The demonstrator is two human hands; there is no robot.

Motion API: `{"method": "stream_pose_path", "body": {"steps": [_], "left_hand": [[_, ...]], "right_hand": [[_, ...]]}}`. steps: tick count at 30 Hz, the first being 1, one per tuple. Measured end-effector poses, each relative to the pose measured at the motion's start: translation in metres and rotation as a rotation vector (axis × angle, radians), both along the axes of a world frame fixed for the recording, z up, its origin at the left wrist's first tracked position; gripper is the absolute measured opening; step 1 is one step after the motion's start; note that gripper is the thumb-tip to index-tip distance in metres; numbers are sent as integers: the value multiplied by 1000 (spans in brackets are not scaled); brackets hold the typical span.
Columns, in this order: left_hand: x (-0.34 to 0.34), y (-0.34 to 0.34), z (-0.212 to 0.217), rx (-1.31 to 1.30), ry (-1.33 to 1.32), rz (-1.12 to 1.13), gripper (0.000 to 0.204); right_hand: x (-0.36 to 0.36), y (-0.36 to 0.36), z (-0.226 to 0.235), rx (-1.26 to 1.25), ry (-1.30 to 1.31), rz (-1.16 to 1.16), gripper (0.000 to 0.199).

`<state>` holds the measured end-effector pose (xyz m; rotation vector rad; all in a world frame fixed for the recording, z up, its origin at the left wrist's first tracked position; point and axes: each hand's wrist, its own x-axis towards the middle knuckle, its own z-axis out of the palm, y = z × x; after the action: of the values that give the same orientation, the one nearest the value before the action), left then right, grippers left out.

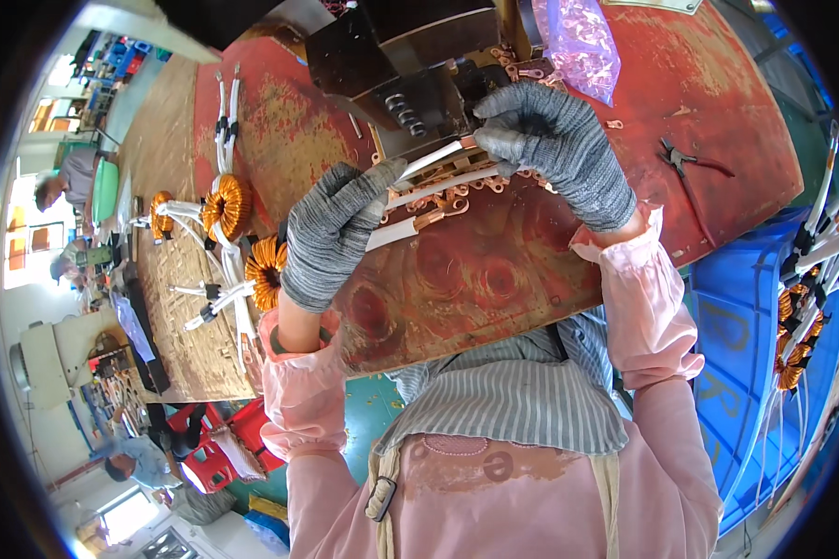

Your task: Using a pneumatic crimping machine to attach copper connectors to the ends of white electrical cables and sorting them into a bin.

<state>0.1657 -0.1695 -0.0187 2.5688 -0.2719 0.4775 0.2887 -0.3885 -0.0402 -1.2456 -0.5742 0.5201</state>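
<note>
The person's left hand and right hand are apart, fingers closed on a white cable stretched between them above the table, its copper tip at the right fingertips.

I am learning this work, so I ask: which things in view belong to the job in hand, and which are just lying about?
Belonging, it seems:
white cable, between left hand and right hand
copper lugs near it
orange wound coils with similar white leads

Apparently just lying about:
red-handled pliers, untouched
pinkish plastic bag, contents unclear
</note>
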Motion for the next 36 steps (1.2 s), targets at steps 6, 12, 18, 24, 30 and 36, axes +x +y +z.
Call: {"method": "stream_pose_path", "body": {"steps": [6, 12, 18, 24, 30, 36], "left_hand": [[7, 2, -9, -15, -7, 90, 24], [11, -3, -5, -54, 20, 124, 25], [13, 2, -5, -46, 30, 123, 24], [13, 9, -9, -29, 38, 145, 23], [10, 7, -4, -62, 173, 220, 23], [11, 7, -4, -64, 146, 205, 23]], "right_hand": [[16, 3, -10, 14, 29, 47, 21], [25, 9, -14, 29, 32, 57, 17], [31, 14, -13, 60, 24, 21, 17], [33, 19, -13, 53, 34, -25, 17], [37, 17, -16, 15, -65, -61, 15], [38, 17, -22, -92, -209, -158, 17]]}}
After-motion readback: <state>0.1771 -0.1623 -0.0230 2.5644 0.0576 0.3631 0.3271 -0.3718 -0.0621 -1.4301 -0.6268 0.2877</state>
